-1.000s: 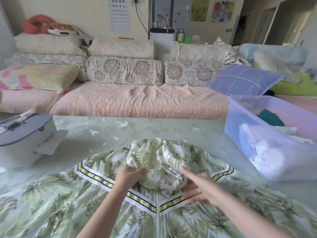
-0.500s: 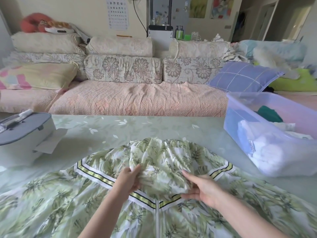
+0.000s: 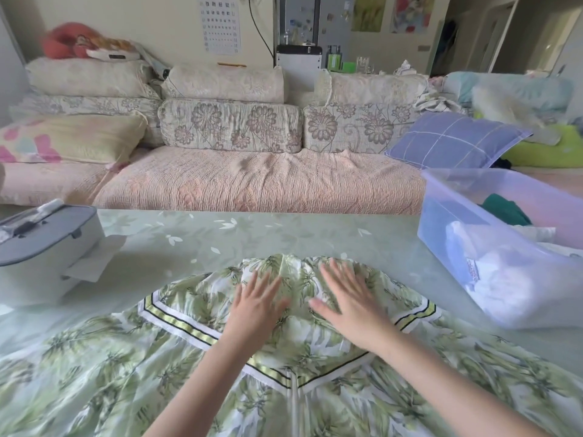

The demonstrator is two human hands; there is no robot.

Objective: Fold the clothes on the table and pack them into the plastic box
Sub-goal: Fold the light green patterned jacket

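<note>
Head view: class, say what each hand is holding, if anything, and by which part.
Nothing is held. The left hand and right hand press flat, fingers straight, on the leaf-print garment near its top.

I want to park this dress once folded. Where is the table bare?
The widest bare strip of table lies beyond the dress, between the grey case and the plastic box. A narrower gap runs between the dress and the box. The near half is crowded: the dress covers it, with the left hand and right hand flat on top.
</note>
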